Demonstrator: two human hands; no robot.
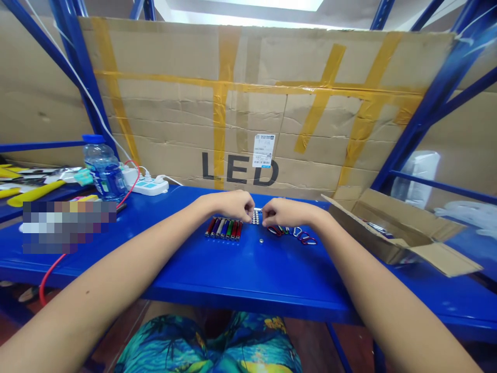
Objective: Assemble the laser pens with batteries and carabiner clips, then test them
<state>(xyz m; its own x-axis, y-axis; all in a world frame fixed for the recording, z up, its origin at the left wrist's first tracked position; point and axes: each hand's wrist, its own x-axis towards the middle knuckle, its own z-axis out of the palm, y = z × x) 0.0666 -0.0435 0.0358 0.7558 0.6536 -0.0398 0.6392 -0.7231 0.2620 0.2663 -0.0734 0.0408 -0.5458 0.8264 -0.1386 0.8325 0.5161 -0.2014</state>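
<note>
Silver button-like pieces point(255, 217) in rows on blue tabletop point(233, 269), between left hand point(236, 205) and right hand point(282, 212); both hands' fingers curled, can't tell if gripping. Coloured tubes point(224, 228) at pieces' 8 o'clock, carabiners point(297, 232) at 4, loose piece point(261, 241) near 6.

Your slim, shiny cylinders point(224, 229) include red, silver and green; your cloth shorts point(213, 357) are blue and yellow (palm-printed).

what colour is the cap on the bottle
Blue; the cap shows best in the head view.
</note>
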